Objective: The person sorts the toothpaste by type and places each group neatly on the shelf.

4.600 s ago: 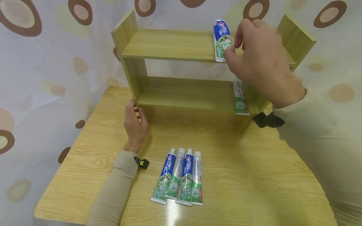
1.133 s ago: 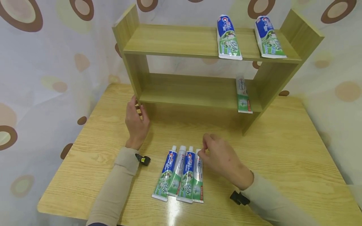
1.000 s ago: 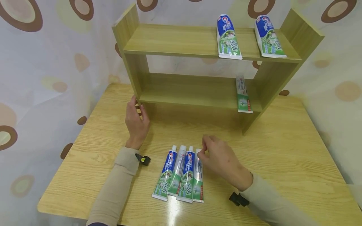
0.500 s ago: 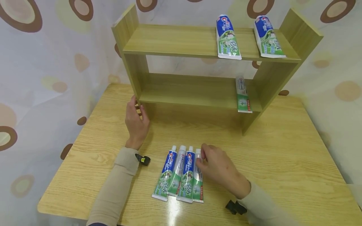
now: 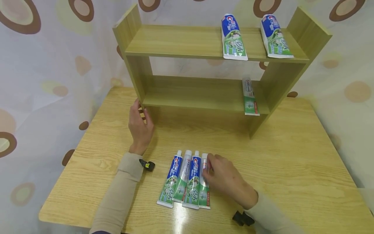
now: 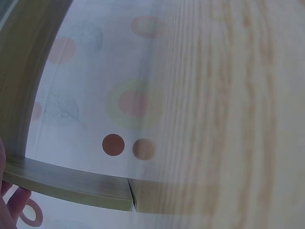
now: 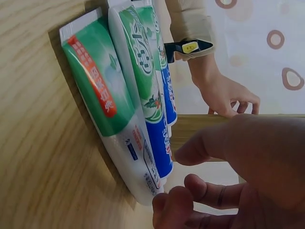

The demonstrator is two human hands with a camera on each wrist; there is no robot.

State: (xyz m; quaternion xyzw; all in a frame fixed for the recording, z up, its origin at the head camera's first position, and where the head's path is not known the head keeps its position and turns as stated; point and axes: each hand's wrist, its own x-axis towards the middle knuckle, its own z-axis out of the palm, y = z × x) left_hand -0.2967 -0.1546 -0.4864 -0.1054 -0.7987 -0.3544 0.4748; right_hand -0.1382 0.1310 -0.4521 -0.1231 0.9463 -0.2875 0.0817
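My right hand (image 5: 229,180) hovers at the cap end of a silver-and-green toothpaste tube (image 5: 204,195), the rightmost in a row on the table. In the right wrist view its thumb and fingers (image 7: 172,205) are apart and curved loosely, with a gap to the thumb. Beside that tube lie a blue-and-green toothpaste tube (image 5: 192,188), another silver-and-green one (image 5: 182,182) and another blue-and-green one (image 5: 170,185), caps away from me. My left hand (image 5: 141,126) grips the lower left side panel of a wooden shelf (image 5: 190,94); some fingers are behind the panel.
Two blue-and-green tubes (image 5: 234,39) (image 5: 276,37) lie on the upper board, toward the right. One silver-and-green tube (image 5: 250,97) lies at the right of the lower board. The shelf stands on a wooden table (image 5: 292,162) before a patterned curtain.
My right hand has come down from the tube on the upper board to the table row. Over the last second it has lowered slightly beside the rightmost tube. My left hand stays put.
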